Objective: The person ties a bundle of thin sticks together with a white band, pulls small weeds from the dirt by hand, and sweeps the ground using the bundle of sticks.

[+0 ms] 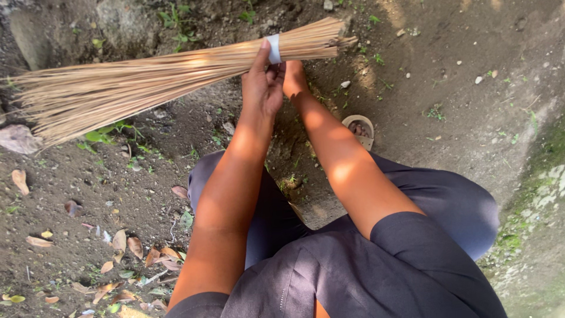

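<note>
One stick broom (147, 79), long thin tan ribs bound near the butt by a white band (274, 49), held level above the ground (447, 76) with the splayed tips fanning toward the ground's left edge. Judged light and springy: the ribs are stiff along their length but would flex and snap singly, so the firm place to hold is the bound end, where the bundle is tight.

Two hands at that bound end. Left hand (263, 85) closed around the bundle just beside the band, forefinger laid over the white strip. Right hand (292, 75) curled against the underside of the bundle, touching the left; how tightly it closes cannot be told.

One dark garment (353, 271) covering lap and knees.

One sandal (360, 131) with toes, below the right wrist.

Several large stones (65, 26) at the ground's upper left, behind the brush tips.

Many dry leaves (126, 244) scattered lower left; small pebbles (345, 84) and green weeds (103, 135) throughout.
</note>
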